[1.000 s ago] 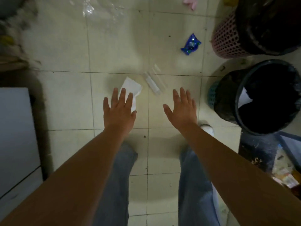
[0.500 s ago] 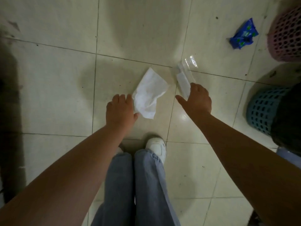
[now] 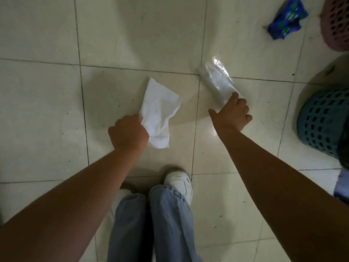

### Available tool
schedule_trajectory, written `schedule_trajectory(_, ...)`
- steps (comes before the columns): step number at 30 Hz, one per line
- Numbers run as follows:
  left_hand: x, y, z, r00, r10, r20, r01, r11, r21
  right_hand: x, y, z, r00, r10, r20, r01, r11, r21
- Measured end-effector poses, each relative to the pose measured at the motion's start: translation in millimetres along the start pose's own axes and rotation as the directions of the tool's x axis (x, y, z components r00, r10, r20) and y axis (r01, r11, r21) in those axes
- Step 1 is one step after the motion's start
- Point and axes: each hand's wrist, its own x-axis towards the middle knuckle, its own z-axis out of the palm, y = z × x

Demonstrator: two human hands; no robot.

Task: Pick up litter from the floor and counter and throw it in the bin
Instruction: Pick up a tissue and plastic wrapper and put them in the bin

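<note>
On the tiled floor just ahead of my shoes, two pieces of litter lie side by side: a white tissue (image 3: 158, 114) to the left and a clear plastic wrapper (image 3: 218, 80) to the right. My left hand (image 3: 128, 134) is closed in a fist on the tissue's near left edge, and most of the sheet spreads out loose beyond the knuckles toward the right. My right hand (image 3: 233, 115) sits at the wrapper's near end, fingers curled down onto it and thumb stuck out to the left; I cannot tell whether it has pinched the plastic or only presses on it.

What matters for the lift is how the wrapper lies. Its long axis runs from my right hand up and to the left, away from me, crossing a grout line, so I hold it by one end and the rest will trail. The tissue also stretches away from my left hand.

Farther out, a blue packet (image 3: 286, 20) lies toward the top right corner of the view, well apart from both hands and nearer the right one. A blue-green basket (image 3: 321, 121) stands at the right edge, close to my right arm, with a pink basket (image 3: 336, 21) beyond it. I judge the blue-green one the likelier drop for both pieces, reached by swinging right.
</note>
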Motion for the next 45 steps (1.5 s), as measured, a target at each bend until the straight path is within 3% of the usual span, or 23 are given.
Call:
schedule_trajectory(3, -2, 0, -7, 0.988, 0.12, -0.1, -0.122, 0.992, -0.015, 19, 4, 8, 0.997, 0.069, 0.02, -0.07, 0.997, 0.034)
schedule_trajectory(7, -2, 9, -22, 0.95, 0.262, -0.169, -0.273, 0.961, -0.043, 31, 5, 14, 0.999, -0.001, -0.051, 0.001, 1.0, -0.001)
schedule_trajectory(11, 4, 25, -29, 0.938, 0.274, -0.21, -0.293, 0.954, -0.063, 19, 14, 4, 0.992, -0.083, -0.097, 0.084, 0.996, 0.005)
schedule_trajectory(15, -33, 48, -46, 0.943, 0.285, -0.17, -0.291, 0.957, -0.013, -26, 41, -25, 0.989, -0.142, -0.033, 0.144, 0.988, 0.05)
schedule_trajectory(22, -168, 115, -131, 0.956, 0.286, -0.068, -0.281, 0.957, 0.076, -124, 122, -147, 0.998, -0.037, 0.058, 0.018, 0.955, 0.296)
schedule_trajectory(31, -305, 269, -232, 0.836, 0.546, -0.058, -0.538, 0.835, 0.113, -185, 259, -323, 0.981, 0.192, -0.027, -0.146, 0.823, 0.549)
schedule_trajectory(37, -345, 380, -222, 0.779, 0.626, -0.046, -0.618, 0.777, 0.119, -153, 361, -359, 0.953, 0.301, 0.038, -0.26, 0.745, 0.614)
schedule_trajectory(42, -340, 461, -173, 0.809, 0.586, 0.044, -0.586, 0.797, 0.144, -102, 401, -342, 0.916, 0.351, 0.193, -0.391, 0.683, 0.616)
schedule_trajectory(45, -325, 494, -139, 0.84, 0.525, 0.134, -0.542, 0.805, 0.24, -68, 408, -332, 0.914, 0.288, 0.286, -0.405, 0.701, 0.587)
